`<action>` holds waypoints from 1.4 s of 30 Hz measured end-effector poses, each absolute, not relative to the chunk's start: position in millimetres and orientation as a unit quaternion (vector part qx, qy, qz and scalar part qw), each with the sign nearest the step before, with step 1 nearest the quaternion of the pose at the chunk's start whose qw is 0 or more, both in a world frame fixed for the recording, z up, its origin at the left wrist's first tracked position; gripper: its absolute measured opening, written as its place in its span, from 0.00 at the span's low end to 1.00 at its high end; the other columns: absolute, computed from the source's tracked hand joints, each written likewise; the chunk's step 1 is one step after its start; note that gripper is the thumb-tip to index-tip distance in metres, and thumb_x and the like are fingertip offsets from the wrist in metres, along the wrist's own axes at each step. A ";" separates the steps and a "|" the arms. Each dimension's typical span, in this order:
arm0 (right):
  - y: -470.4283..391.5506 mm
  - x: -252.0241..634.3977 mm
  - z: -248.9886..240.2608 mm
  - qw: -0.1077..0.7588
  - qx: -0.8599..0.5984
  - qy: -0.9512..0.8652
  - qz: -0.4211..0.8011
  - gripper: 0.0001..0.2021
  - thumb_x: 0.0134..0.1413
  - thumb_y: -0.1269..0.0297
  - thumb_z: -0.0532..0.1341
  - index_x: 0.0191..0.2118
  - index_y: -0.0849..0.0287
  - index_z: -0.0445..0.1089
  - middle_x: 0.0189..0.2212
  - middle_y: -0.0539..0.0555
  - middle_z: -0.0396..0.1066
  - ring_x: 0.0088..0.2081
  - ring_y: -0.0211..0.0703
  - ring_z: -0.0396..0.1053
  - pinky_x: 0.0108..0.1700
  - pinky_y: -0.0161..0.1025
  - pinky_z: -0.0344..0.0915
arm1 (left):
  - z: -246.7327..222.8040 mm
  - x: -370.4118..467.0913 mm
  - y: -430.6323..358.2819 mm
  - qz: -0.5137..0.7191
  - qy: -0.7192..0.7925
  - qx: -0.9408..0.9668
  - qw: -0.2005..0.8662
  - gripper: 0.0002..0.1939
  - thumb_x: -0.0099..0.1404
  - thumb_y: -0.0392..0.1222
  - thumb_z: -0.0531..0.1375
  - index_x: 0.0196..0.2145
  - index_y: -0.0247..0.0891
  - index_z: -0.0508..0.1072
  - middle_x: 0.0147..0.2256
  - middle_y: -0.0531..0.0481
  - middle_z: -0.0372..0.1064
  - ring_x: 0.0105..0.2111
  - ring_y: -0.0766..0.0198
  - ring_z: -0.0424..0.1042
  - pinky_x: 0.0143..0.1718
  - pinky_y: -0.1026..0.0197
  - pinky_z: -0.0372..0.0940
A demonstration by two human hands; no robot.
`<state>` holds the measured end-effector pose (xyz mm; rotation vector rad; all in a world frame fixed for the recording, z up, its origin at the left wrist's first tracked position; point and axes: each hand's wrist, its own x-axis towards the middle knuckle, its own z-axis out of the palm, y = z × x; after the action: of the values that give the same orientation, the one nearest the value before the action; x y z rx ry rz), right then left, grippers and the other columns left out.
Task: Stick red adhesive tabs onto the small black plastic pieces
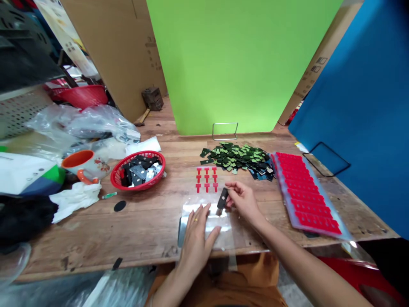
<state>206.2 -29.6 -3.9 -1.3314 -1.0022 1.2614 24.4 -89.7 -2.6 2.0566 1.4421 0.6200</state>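
Note:
My left hand [195, 238] lies palm down with fingers stretched out on a clear plastic sheet [227, 238] near the table's front edge. Between the thumb and fingers of my right hand [244, 200] is a small dark flat plate [223, 198] with a pale round spot, tilted at the sheet's upper edge. Just beyond, small red T-shaped pieces [207, 179] lie in neat rows. Behind these sits a heap of dark flat plates [239, 157], many reflecting green. Whether the held plate touches the sheet, I cannot tell.
To the right, a clear sheet carries rows of red pieces [306, 192]. A red basket [139, 187] of dark and metal parts and a mug [101, 164] stand left. Green [236, 64] and blue [361, 115] panels rise behind, near wire stands [225, 139]. Plastic bags [86, 123] crowd the far left.

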 end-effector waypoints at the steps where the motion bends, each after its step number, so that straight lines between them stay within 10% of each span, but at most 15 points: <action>1: -37.8 200.9 -6.4 0.500 -0.544 -0.400 0.542 0.12 0.49 0.61 0.58 0.39 0.61 0.65 0.19 0.46 0.67 0.17 0.34 0.65 0.19 0.30 0.63 | -0.2 23.8 -89.1 0.252 0.547 0.734 0.313 0.27 0.63 0.43 0.54 0.59 0.38 0.55 0.55 0.39 0.61 0.56 0.54 0.58 0.57 0.47 0.51; 13: -66.2 177.9 -5.7 0.480 -0.522 -0.316 0.630 0.16 0.45 0.60 0.61 0.39 0.63 0.64 0.20 0.48 0.69 0.17 0.34 0.67 0.21 0.31 0.65 | 8.3 23.7 -82.0 0.314 0.588 0.542 0.512 0.17 0.58 0.46 0.59 0.44 0.36 0.71 0.26 0.52 0.68 0.29 0.64 0.68 0.36 0.63 0.60; 29: -87.9 163.6 10.6 0.591 -0.522 -0.425 0.445 0.04 0.53 0.68 0.58 0.36 0.56 0.69 0.35 0.54 0.72 0.39 0.45 0.71 0.43 0.44 0.68 | 29.3 22.1 -70.1 0.425 0.537 0.290 0.668 0.21 0.53 0.44 0.65 0.43 0.33 0.69 0.31 0.46 0.75 0.33 0.64 0.72 0.39 0.64 0.65; 35: -85.0 166.9 20.1 0.492 -0.430 -0.707 0.271 0.16 0.53 0.77 0.52 0.43 0.51 0.69 0.43 0.55 0.69 0.47 0.46 0.65 0.50 0.48 0.61 | 35.5 18.3 -66.9 0.436 0.498 0.158 0.733 0.22 0.55 0.34 0.63 0.48 0.34 0.67 0.39 0.43 0.73 0.37 0.62 0.73 0.42 0.59 0.69; 42: -3.5 184.2 -8.2 0.334 -0.628 -0.662 0.235 0.06 0.51 0.73 0.54 0.34 0.60 0.67 0.33 0.56 0.67 0.38 0.43 0.64 0.41 0.39 0.61 | 36.8 14.7 -61.5 0.425 0.529 0.204 0.706 0.26 0.57 0.31 0.60 0.53 0.35 0.59 0.29 0.50 0.69 0.31 0.58 0.75 0.33 0.53 0.72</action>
<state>184.2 -3.5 -8.2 -1.6387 -1.7288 0.6134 14.7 -61.5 36.8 0.4523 1.1754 0.9438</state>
